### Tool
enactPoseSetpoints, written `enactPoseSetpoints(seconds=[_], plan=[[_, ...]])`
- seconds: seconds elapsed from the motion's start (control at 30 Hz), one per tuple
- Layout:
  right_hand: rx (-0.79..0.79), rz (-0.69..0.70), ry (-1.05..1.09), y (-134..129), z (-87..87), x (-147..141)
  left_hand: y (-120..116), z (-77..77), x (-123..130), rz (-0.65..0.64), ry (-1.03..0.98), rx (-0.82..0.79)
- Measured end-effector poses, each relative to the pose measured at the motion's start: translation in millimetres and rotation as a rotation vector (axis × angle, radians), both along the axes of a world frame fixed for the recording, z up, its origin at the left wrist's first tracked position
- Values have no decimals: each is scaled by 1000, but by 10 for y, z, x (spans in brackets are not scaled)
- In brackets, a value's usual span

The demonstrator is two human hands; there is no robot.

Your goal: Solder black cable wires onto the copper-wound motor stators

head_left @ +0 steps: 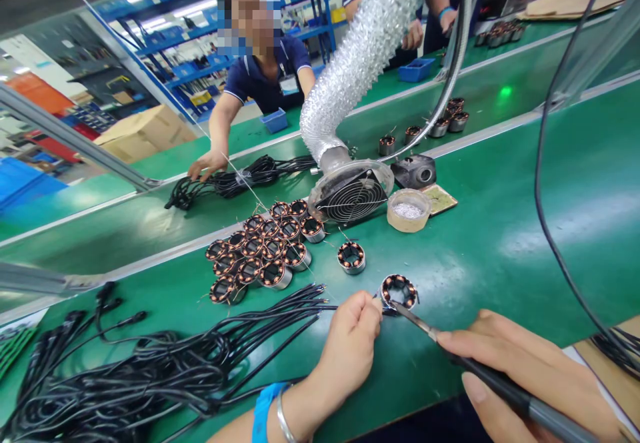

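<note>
Two-handed in the head view: pinching a black cable [327, 308] in the left hand [350, 340], with fingers closing tightly, just beside a copper-wound ring [399, 292] lying on the counter [475, 256] at its 2 o'clock. Gripping a soldering iron [419, 324] in the right hand [543, 370], fingers wrapping the handle, and pointing the iron's long axis from 4 toward 10 o'clock, tip meeting the ring's rim at 7 o'clock. Lying nearer the left hand, at the right hand's 10 o'clock. Sitting around the ring: a loose ring [351, 257] at 10 o'clock, a dish [409, 210] at 12.
</note>
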State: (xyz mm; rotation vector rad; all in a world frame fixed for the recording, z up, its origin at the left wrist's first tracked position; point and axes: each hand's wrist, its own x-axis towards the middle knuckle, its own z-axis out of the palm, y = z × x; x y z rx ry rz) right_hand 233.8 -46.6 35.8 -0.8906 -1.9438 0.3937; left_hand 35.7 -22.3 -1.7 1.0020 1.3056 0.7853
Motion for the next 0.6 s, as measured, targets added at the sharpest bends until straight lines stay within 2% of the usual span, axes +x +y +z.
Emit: enactPoseSetpoints(seconds=[0.13, 0.33, 0.47, 0.6], plan=[[32, -16, 93, 9, -92, -32, -5, -12, -7, 4, 15, 12], [27, -18, 95, -5, -134, -28, -2, -9, 0, -4, 0, -1], [14, -28, 89, -2, -119, -25, 6, 16, 8, -5, -21, -21], [27, -87, 30, -10, -31, -3, 11, 25, 6, -8, -28, -16]])
